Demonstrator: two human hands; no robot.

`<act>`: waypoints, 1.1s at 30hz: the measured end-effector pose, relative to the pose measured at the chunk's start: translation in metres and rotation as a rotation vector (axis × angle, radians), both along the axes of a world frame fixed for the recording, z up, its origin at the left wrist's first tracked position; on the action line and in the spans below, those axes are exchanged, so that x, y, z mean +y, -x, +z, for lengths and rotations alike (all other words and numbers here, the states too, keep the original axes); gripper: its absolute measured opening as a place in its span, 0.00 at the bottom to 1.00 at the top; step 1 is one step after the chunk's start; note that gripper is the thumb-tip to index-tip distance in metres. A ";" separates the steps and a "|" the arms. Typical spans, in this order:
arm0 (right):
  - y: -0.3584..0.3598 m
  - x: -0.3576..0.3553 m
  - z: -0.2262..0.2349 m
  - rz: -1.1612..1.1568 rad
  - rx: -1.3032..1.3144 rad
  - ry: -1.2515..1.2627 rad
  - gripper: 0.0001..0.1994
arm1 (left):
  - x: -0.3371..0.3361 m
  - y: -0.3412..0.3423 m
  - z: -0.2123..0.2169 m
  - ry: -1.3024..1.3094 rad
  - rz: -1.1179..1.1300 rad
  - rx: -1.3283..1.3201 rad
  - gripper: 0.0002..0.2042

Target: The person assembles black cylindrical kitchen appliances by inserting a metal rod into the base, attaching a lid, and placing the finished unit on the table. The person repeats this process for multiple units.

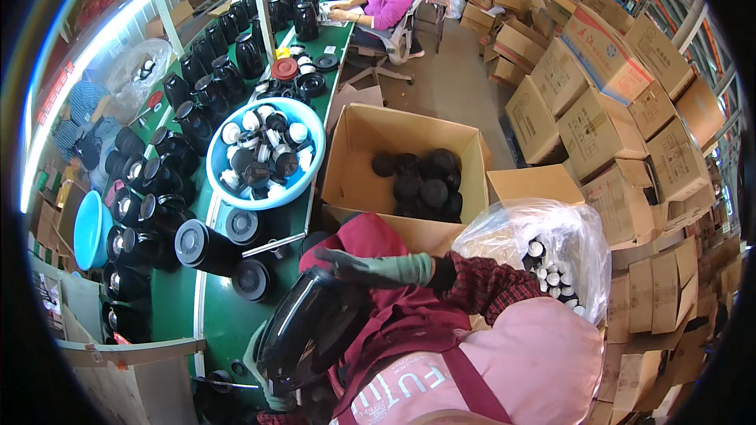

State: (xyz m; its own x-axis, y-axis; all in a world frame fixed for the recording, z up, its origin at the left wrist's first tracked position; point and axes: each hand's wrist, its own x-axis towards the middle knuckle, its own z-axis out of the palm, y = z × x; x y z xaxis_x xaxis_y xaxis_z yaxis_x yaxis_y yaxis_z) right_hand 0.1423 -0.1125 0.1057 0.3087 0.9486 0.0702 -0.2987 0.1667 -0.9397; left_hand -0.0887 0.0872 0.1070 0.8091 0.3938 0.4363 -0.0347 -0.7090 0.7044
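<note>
A glossy black kettle body [311,327] lies tilted across the person's lap, just below the near edge of the green surface [220,311]. The right hand [358,266], in a grey-green glove, rests flat on top of the kettle body with its fingers spread and pointing toward the surface; it presses on it rather than closing around it. The left hand [264,370], also gloved, is mostly hidden under the kettle body's lower end, cupped against it, though how firmly it grips cannot be told. The two hands are apart, one above and one beneath the kettle body. On the surface beyond the kettle body stands a round blue basin [303,122] filled with black and white knobs, and to the left of the basin many more black kettle bodies [165,181] stand crowded together. To the right of the basin sits an open cardboard box [358,161] holding black round lids. Right of the kettle body, beside the person's checked sleeve, a clear plastic bag [551,236] holds small black and white parts.
</note>
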 end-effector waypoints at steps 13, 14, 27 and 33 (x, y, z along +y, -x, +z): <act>0.010 0.016 -0.006 -0.170 0.168 -0.236 0.31 | 0.013 0.001 -0.030 0.542 -0.114 0.073 0.27; 0.018 0.014 -0.007 -0.271 0.005 -0.385 0.33 | 0.010 -0.001 -0.032 0.535 -0.099 0.069 0.27; 0.005 0.003 -0.031 -0.161 0.147 -0.021 0.26 | 0.000 -0.003 -0.017 0.406 0.054 0.099 0.23; -0.008 0.004 -0.067 -0.198 -0.078 -0.077 0.26 | 0.012 0.004 -0.035 0.466 -0.023 0.159 0.26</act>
State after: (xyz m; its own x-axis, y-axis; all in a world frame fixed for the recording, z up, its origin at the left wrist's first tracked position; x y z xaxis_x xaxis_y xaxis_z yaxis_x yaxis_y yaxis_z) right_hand 0.1501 -0.1088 0.0382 0.4789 0.8610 0.1715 -0.1796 0.2873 -0.9408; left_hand -0.0923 0.0996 0.0724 0.8623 0.4986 0.0885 0.0868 -0.3178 0.9442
